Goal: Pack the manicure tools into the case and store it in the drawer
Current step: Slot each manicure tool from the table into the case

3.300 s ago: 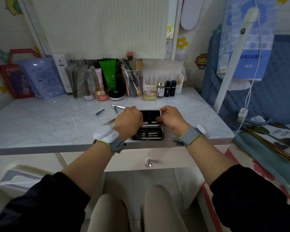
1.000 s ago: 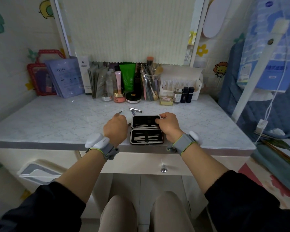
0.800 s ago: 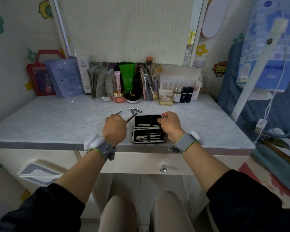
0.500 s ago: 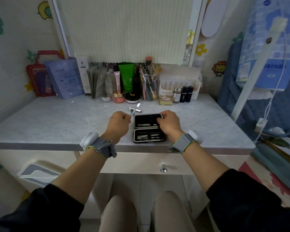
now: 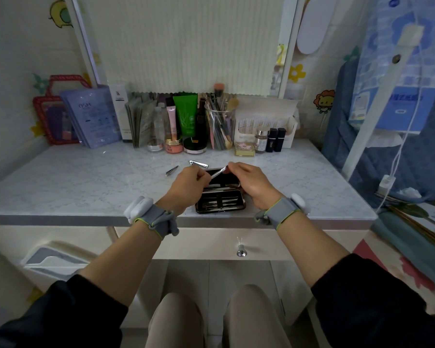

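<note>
A black manicure case (image 5: 221,202) lies open near the front edge of the marble desk (image 5: 86,182), with several metal tools strapped inside. Over its far half, my left hand (image 5: 186,184) and my right hand (image 5: 249,182) both pinch a thin metal tool (image 5: 217,172), one at each end. A nail clipper (image 5: 198,164) and a small pair of nippers (image 5: 171,170) lie loose on the desk behind my left hand. The drawer (image 5: 211,243) under the desk is closed, with a round knob (image 5: 240,252).
Cosmetics line the desk's back edge: a green tube (image 5: 186,114), a brush cup (image 5: 220,129), a white box (image 5: 264,124), jars and sachets. A white bin (image 5: 53,262) stands under the desk at left. Blue bedding (image 5: 387,136) and a white post (image 5: 379,96) stand at right.
My left hand picked a thin tool off the desk and carried it right over the case. My right hand left the case's lid and took the tool's other end.
</note>
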A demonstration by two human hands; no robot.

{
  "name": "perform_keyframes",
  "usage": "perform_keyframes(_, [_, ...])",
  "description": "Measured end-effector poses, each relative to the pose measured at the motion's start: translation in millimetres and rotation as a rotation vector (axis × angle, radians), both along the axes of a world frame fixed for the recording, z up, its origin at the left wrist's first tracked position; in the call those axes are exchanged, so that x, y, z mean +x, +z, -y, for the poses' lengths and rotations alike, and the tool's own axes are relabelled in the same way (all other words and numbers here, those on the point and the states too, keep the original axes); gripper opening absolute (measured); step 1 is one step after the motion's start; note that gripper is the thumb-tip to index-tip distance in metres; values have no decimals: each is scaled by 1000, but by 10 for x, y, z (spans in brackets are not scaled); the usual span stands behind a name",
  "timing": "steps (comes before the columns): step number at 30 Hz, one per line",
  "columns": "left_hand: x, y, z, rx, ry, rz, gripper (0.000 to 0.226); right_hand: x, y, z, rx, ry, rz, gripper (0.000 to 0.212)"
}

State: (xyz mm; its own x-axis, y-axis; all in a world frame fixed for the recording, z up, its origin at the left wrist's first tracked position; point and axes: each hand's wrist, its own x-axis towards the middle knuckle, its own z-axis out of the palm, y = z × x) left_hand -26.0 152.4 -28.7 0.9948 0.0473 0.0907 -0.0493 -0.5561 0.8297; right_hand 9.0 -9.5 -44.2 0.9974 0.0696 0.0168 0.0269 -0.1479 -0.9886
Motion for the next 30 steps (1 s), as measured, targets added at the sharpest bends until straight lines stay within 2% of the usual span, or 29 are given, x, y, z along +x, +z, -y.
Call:
perform_keyframes(3, [-9,4,-3,21,-8,13,14,-1,-29,-3,-4,17,61,20])
perform_keyframes(11, [-22,11,55,131,-41,52,15,20,-63,3,-23,-10,57,17])
perform_keyframes(16, [-18,6,84,92,15,79,24,52,-101,9,-28,-54,20,24])
perform_keyframes(21, [22,-21,77,105,25,76,27,56,-126,34,-23,-41,38,22])
perform_keyframes(27, [14,-70,96,263,-34,224,9,41,-113,28,-36,-53,33,24])
perform_keyframes(30, [1,-89,106,375,-9,298,8,50,-99,45,-45,-74,2,26])
